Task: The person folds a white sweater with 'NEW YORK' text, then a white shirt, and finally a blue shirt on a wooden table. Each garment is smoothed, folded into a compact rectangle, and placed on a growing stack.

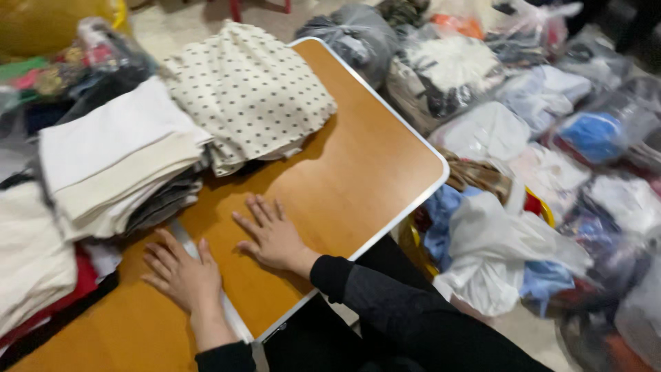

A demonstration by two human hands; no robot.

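Observation:
My left hand [182, 275] lies flat on the wooden folding table [358, 172], fingers spread, over the table's white centre seam. My right hand [272, 235] rests palm down just to its right, fingers apart, holding nothing. Both arms wear dark sleeves. Just beyond the left hand's fingers stands a stack of folded white and grey cloths [117, 162]. A folded cream cloth with dark dots [251, 93] lies behind that stack at the table's far end.
More folded cloth [31, 255] and a red piece lie at the table's left. Many plastic bags of clothes [544, 138] cover the floor to the right. A white bag [496, 255] sits beside my knee.

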